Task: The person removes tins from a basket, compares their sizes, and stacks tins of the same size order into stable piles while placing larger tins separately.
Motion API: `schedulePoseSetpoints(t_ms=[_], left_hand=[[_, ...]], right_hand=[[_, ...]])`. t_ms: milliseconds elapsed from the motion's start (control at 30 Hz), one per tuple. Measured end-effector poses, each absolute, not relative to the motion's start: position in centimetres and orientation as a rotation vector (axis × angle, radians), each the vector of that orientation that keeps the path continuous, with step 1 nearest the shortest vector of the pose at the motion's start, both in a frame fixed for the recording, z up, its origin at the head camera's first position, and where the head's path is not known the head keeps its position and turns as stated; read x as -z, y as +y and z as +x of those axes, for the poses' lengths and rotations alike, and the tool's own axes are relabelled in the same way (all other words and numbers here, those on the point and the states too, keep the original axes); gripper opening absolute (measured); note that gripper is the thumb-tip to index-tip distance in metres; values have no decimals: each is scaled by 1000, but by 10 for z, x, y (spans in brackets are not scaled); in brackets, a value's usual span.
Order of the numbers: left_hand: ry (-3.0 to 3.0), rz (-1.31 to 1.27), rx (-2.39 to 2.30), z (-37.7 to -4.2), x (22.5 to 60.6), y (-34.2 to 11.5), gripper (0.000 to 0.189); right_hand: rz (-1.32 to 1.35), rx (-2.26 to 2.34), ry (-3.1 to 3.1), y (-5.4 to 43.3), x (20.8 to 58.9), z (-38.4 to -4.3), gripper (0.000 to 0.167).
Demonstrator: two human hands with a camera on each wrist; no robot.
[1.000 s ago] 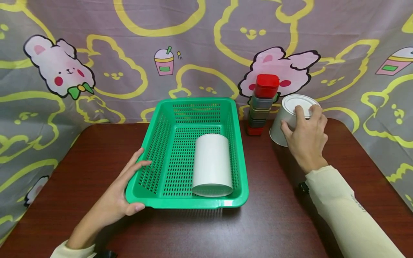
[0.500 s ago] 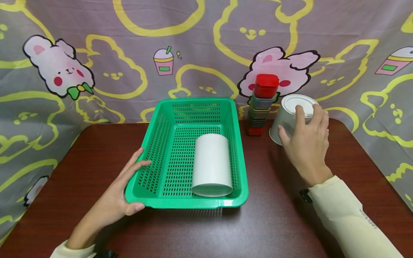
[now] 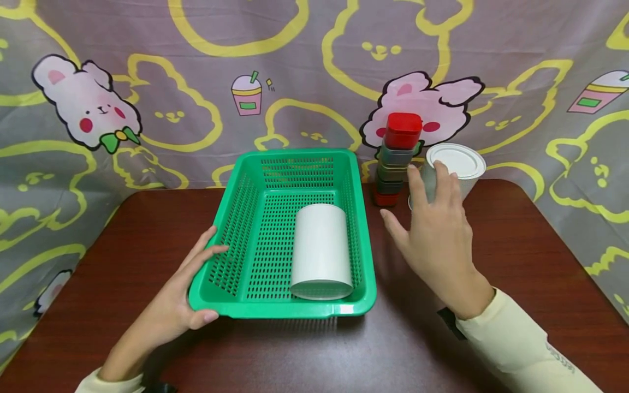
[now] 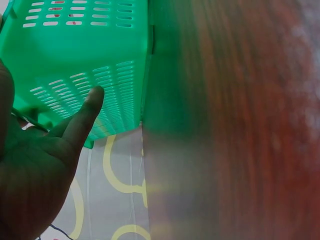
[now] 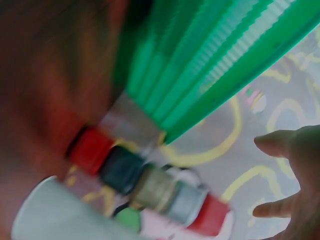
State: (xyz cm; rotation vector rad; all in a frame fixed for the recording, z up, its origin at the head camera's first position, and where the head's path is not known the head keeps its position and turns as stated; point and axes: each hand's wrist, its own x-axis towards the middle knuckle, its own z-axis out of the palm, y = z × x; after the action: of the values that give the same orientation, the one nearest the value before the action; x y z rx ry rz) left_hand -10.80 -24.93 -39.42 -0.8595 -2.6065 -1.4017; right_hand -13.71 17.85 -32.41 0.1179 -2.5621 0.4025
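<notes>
A green slotted plastic basket (image 3: pixel 282 310) stands on the table. My left hand (image 3: pixel 172 303) grips its near left corner, fingertips over the left rim and thumb at the front. Inside the basket, on the right, a white can (image 3: pixel 321 245) lies on its side. My right hand (image 3: pixel 439 240) is in the air right of the basket, fingers spread and holding nothing. Partly hidden behind it, a second white can (image 3: pixel 459 158) stands upright. To that can's left rises a stack of small containers (image 3: pixel 403 131), red at top and bottom, blurred in the right wrist view.
The dark red-brown wooden table (image 3: pixel 304 355) extends on both sides of the basket and in front of it. A grey cloth (image 3: pixel 304 76) with cartoon rabbits and yellow outlines hangs directly behind the table's far edge.
My right hand has left the upright can and moved left, towards the container stack and basket, its fingers spreading. My left hand, the basket and both cans keep their places.
</notes>
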Motion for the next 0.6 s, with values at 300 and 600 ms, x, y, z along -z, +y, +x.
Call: schedulePoseSetpoints(t_ms=[300, 600], left_hand=[[-2617, -845, 1387, -108, 395, -249, 94], [-2611, -848, 1403, -108, 394, -249, 93]], right_hand=[[301, -452, -2729, 133, 305, -126, 86], [424, -436, -2893, 100, 300, -126, 90]])
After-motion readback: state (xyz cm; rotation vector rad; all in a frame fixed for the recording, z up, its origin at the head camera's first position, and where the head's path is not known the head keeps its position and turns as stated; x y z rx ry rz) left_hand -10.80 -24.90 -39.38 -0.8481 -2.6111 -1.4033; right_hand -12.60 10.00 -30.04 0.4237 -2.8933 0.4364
